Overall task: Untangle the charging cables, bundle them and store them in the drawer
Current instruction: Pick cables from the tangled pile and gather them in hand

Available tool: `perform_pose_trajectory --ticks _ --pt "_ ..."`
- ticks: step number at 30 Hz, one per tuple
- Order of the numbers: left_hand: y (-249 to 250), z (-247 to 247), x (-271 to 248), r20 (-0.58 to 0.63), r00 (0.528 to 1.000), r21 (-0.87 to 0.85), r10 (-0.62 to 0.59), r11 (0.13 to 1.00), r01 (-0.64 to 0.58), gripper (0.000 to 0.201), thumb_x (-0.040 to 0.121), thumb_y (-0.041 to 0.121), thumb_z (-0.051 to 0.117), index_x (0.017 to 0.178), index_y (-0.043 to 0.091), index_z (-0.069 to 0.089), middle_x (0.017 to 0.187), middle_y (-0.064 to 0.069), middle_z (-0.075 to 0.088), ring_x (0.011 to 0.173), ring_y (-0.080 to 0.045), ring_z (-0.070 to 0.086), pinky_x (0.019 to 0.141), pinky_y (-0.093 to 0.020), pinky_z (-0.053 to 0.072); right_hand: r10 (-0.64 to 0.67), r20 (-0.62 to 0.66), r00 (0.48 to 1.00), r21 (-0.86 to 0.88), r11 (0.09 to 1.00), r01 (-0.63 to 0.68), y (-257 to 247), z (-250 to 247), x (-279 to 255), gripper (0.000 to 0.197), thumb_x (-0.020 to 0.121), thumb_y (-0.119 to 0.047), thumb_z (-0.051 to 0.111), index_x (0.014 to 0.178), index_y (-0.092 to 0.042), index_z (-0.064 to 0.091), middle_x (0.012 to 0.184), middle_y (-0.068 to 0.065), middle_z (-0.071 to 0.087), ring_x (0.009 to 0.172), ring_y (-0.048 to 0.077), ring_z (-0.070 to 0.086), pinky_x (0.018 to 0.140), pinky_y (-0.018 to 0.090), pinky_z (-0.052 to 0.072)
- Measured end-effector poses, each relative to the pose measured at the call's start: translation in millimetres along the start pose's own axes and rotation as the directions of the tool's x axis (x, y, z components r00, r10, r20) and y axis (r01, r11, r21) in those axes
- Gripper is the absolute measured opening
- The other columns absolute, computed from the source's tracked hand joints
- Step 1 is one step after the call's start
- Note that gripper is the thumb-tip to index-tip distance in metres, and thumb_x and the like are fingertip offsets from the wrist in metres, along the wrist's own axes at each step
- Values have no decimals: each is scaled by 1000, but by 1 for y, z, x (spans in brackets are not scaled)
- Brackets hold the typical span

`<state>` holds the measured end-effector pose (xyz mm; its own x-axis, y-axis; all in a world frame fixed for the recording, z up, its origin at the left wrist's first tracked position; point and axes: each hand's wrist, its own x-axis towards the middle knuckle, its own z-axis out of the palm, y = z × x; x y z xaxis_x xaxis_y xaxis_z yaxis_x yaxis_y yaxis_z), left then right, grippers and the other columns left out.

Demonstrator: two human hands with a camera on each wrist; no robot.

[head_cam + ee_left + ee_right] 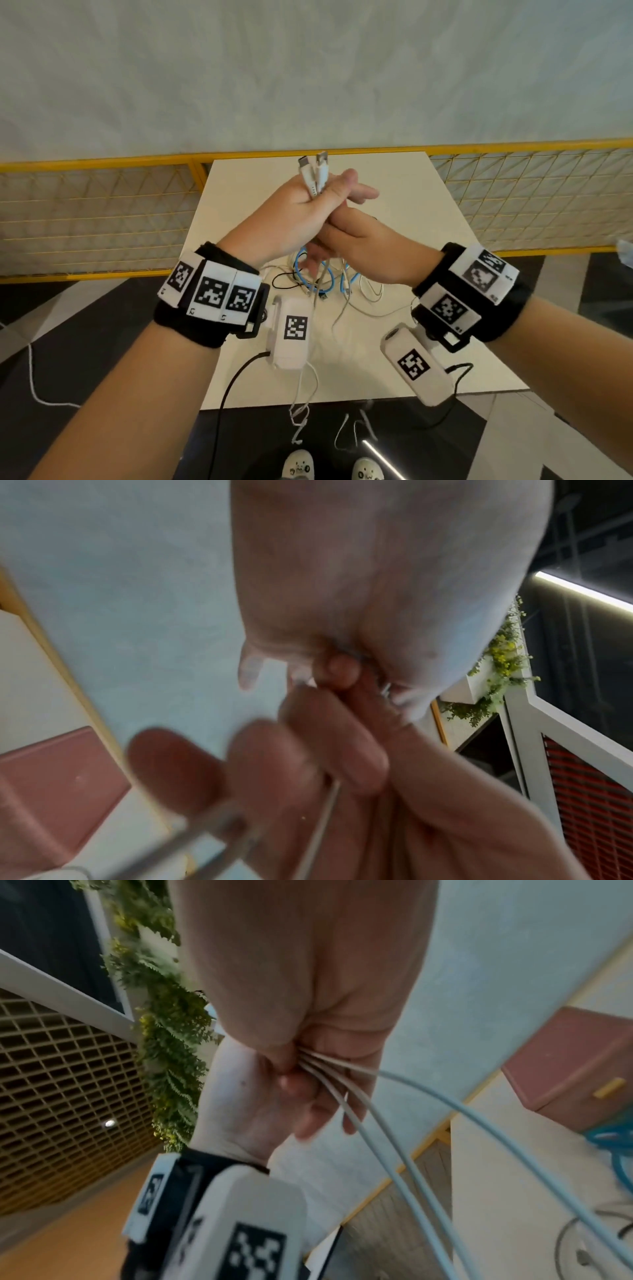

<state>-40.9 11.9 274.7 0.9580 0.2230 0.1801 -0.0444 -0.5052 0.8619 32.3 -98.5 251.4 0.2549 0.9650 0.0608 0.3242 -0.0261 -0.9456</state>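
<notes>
Above the cream table (428, 212) my left hand (308, 205) grips a bunch of white charging cables (317, 174), whose two plug ends stick up out of the fist. Just below it, my right hand (342, 240) closes round the same cables, fingers pointing down. In the right wrist view the white cables (394, 1123) fan out from between both palms. A blue cable (330, 279), a thin black cable (284, 277) and more white loops (371, 291) lie tangled on the table under the hands. A pink drawer box (575, 1064) with a yellow handle stands on the table.
A yellow mesh railing (96, 219) runs behind and beside the table, with a pale wall beyond. One white cable (301, 397) hangs over the table's front edge towards my shoes (299, 467). The floor is dark and glossy.
</notes>
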Motion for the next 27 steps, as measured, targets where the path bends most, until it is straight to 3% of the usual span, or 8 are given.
perform_pose_trajectory --ticks 2,4,9,12,15,18,24,27 --pt "-3 -3 2 -145 988 -58 47 997 -56 31 98 29 56 128 27 59 97 -3 70 78 -11 67 62 -13 48 -1 -20 1000 12 1000 1 5 4 0 27 102 -9 30 80 -15 43 65 1 39 51 10 46 65 42 56" --pt "-7 -7 2 -262 957 -52 121 989 -139 44 92 26 65 133 31 50 91 -5 65 74 -17 64 57 -18 49 -28 -15 999 -30 999 28 9 8 -2 23 103 -16 30 84 -20 43 64 2 37 48 8 40 57 48 53" --pt "-6 -4 0 -415 862 67 291 955 -290 25 89 32 68 110 20 60 79 -10 59 63 -18 54 60 -27 46 -41 -96 995 -20 999 39 11 12 2 22 103 -23 29 85 -17 41 61 -2 39 45 17 37 44 41 46" --pt "-7 -8 1 -496 826 -31 268 945 -325 19 99 27 54 95 10 62 73 -10 58 62 -24 56 59 -32 46 -64 -111 992 -36 998 60 12 8 5 23 103 -23 28 84 -16 39 63 1 35 46 18 35 40 37 45" --pt "-12 -14 2 -345 922 -13 174 982 -190 36 106 23 36 88 5 62 72 -1 54 61 -11 56 56 -25 48 -59 -67 996 13 998 60 15 8 4 24 103 -22 28 86 -15 43 59 -7 33 42 7 35 42 36 46" --pt "-15 -11 2 -146 984 29 100 995 -96 37 106 27 33 85 8 57 78 -4 48 55 -10 51 47 -26 45 -40 -61 997 57 997 44 22 12 2 24 103 -22 28 90 -12 45 57 -11 37 43 8 36 43 33 42" --pt "-21 -13 1 -10 995 238 101 966 -95 32 105 28 37 85 25 61 96 -3 44 68 4 52 67 -19 41 -10 -85 996 147 989 22 31 18 -1 25 103 -18 27 86 -14 44 61 -7 35 46 4 30 42 16 30" --pt "-22 -13 0 31 994 198 104 974 -109 29 105 18 36 108 19 65 100 2 44 71 8 52 68 -12 41 -29 -95 995 240 969 51 33 18 -1 26 104 -15 26 85 -14 44 65 -2 30 51 5 27 45 15 27"
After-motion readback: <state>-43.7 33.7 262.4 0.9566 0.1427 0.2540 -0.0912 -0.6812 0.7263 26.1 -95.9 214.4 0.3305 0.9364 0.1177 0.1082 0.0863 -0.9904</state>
